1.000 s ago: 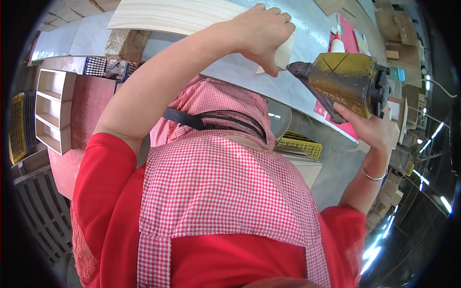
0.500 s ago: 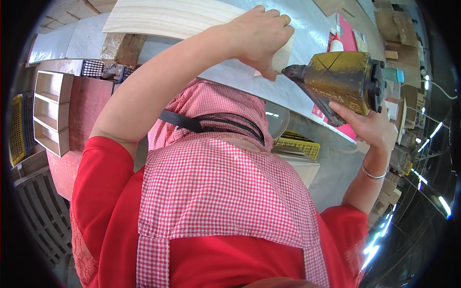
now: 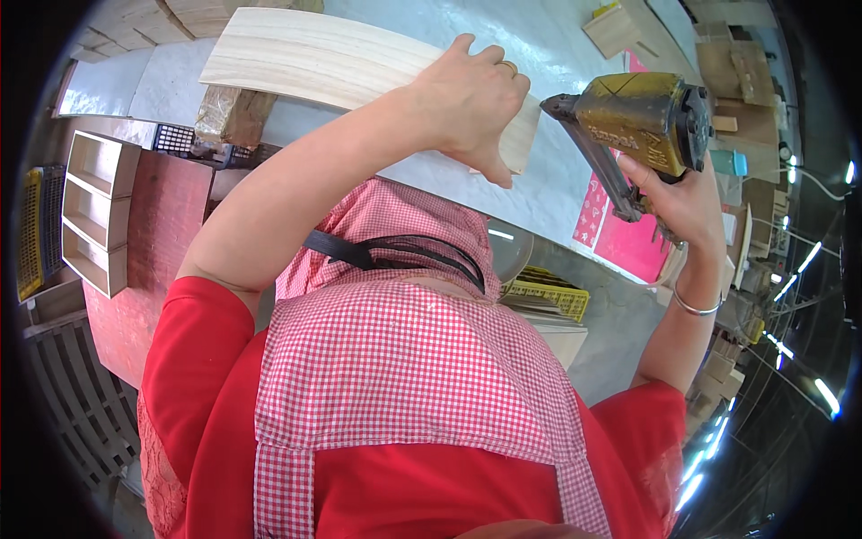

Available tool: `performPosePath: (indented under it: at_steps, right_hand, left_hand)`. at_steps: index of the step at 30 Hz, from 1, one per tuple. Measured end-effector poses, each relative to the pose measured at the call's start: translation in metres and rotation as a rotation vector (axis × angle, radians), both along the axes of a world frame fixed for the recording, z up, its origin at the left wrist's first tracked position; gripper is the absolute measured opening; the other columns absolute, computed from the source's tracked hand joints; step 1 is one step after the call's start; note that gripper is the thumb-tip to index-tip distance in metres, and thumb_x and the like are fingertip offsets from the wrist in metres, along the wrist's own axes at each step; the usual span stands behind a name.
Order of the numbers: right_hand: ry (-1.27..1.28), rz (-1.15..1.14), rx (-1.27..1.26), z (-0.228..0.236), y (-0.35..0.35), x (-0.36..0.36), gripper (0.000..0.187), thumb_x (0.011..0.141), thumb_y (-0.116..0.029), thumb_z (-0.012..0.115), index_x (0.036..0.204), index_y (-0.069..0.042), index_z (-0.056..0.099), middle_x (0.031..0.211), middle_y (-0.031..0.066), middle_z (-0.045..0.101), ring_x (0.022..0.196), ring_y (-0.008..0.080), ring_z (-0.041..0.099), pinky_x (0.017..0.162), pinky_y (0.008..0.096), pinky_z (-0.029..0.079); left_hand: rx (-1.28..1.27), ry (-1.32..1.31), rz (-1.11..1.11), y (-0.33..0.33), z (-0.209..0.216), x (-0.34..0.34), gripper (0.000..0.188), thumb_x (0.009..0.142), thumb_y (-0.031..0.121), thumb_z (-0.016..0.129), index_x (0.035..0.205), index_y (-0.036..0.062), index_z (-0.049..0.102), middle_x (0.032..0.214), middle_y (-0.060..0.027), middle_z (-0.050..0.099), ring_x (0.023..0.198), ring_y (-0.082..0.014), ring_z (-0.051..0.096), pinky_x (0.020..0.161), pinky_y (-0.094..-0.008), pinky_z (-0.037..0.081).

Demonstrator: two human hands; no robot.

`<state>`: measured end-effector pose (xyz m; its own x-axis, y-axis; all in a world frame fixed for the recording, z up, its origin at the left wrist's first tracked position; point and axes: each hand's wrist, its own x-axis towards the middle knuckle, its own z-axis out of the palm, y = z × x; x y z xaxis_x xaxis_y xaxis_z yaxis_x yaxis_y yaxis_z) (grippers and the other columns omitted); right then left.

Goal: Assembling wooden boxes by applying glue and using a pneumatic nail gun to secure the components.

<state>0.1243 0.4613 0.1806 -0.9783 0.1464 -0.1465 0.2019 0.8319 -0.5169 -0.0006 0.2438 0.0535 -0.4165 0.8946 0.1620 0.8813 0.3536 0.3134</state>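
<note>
A long pale wooden board (image 3: 314,56) lies across the worktable, its right end under my left hand (image 3: 476,103). That hand grips the end across its width, with the thumb at the near edge and the fingers toward the far edge. My right hand (image 3: 687,202) is wrapped round the handle of a yellow and black nail gun (image 3: 624,117). The gun's nose points left, at the far right corner of the board; whether it touches the wood I cannot tell.
A brown taped block (image 3: 235,115) sits beneath the board's left part. A pink sheet (image 3: 628,242) lies at the table's right edge, with wooden pieces (image 3: 633,34) farther back. At the left stands a three-compartment wooden box (image 3: 97,214) on a red surface. Below the table is a yellow crate (image 3: 549,295).
The nail gun's nose has gone from the near side of the board's end to its far corner. My left thumb has spread toward me, and the board has come slightly nearer.
</note>
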Motion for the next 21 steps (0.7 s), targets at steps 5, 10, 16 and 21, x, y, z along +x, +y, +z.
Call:
performPosePath:
  at_steps: [5,10,16,21]
  right_hand:
    - [0.007,0.053,0.001,-0.002,0.003,-0.006,0.037,0.084,-0.013,0.080,0.115,0.002,0.065,0.103,0.0068,0.072,0.086,0.0116,0.065,0.077,0.0285,0.053]
    - [-0.099,0.032,-0.005,0.005,0.003,-0.012,0.038,0.083,-0.015,0.081,0.114,0.002,0.066,0.103,0.0073,0.072,0.087,0.0121,0.065,0.078,0.0287,0.053]
    - [-0.080,0.022,0.001,0.010,0.001,-0.015,0.047,0.079,-0.020,0.085,0.111,0.006,0.064,0.103,0.0111,0.072,0.090,0.0159,0.066,0.082,0.0330,0.054]
    - [-0.044,0.060,-0.009,0.006,0.006,-0.012,0.049,0.078,-0.022,0.086,0.112,0.005,0.063,0.103,0.0103,0.072,0.090,0.0150,0.065,0.083,0.0328,0.054]
  left_hand:
    - [0.006,-0.018,-0.001,0.000,0.001,0.000,0.084,0.057,0.058,0.081,0.110,-0.0037,0.061,0.106,-0.0199,0.067,0.114,-0.0331,0.057,0.109,-0.0533,0.035]
    - [0.004,-0.028,-0.011,0.000,0.001,-0.001,0.084,0.057,0.057,0.082,0.110,-0.0041,0.061,0.106,-0.0201,0.067,0.113,-0.0334,0.058,0.109,-0.0533,0.036]
    - [0.019,-0.008,0.000,0.000,0.000,0.001,0.085,0.056,0.057,0.083,0.111,-0.0043,0.061,0.106,-0.0204,0.067,0.113,-0.0339,0.059,0.109,-0.0532,0.036]
    - [0.017,-0.005,0.005,0.000,0.000,0.001,0.087,0.055,0.058,0.084,0.111,-0.0044,0.061,0.106,-0.0208,0.067,0.113,-0.0341,0.059,0.109,-0.0533,0.036]
